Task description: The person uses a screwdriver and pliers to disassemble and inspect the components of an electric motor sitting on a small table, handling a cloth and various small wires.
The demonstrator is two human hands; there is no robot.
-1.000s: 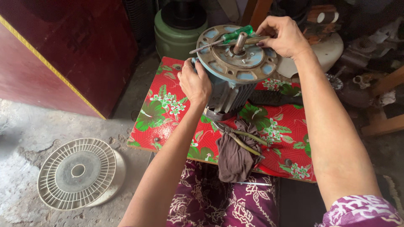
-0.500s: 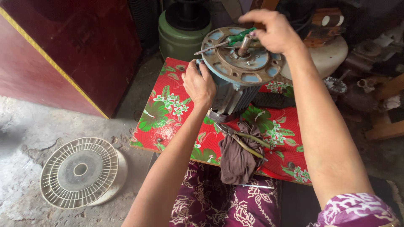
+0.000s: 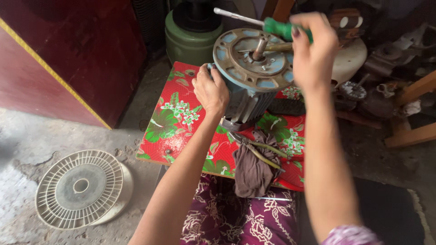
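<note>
1. The right hand [image 3: 311, 54] has lifted off the motor's end plate [image 3: 254, 59], now raised and clenched around the green-handled screwdriver [image 3: 263, 23].
2. The left hand [image 3: 210, 90] still grips the motor [image 3: 247, 102] at 9 o'clock, upright on the floral desk [image 3: 177, 122].

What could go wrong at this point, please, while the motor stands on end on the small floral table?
The motor stands on end near the back of the small floral table, steadied only by the left hand; a hard push could tip it.

The right hand holds the green-handled screwdriver above the end plate; a slip could jab the steadying hand.

The pliers and rag lie at the table's near edge and might drop onto the lap.
</note>
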